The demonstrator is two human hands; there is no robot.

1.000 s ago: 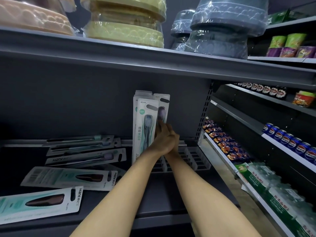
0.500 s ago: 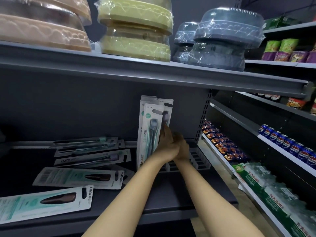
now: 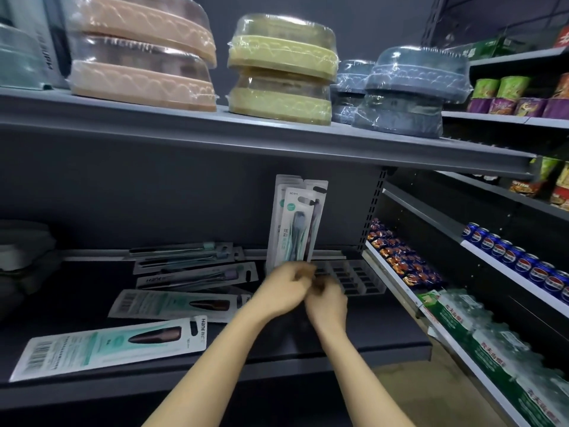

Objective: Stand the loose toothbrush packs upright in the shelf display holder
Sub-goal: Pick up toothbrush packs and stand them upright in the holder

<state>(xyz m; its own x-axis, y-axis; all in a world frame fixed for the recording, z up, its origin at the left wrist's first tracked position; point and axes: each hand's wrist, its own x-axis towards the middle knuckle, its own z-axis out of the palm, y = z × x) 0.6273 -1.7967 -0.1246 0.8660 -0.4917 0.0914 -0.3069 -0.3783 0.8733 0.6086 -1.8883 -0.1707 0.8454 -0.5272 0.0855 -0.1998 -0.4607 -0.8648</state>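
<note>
Several toothbrush packs (image 3: 295,223) stand in my holder (image 3: 354,277), front one marked NO.911; both hands' (image 3: 284,291) (image 3: 328,303) grips I cannot tell

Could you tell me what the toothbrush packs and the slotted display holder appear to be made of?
Toothbrush packs: apparently printed matte card with a clear plastic blister; flat panels, barcodes, brush visible through.
Display holder: probably clear or whitish rigid plastic; thin, pale, see-through dividers. Blur leaves the finish uncertain.

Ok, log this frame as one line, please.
standing packs upright in holder | left hand, right hand together at holder front, grip unclear | loose packs flat on shelf
</note>
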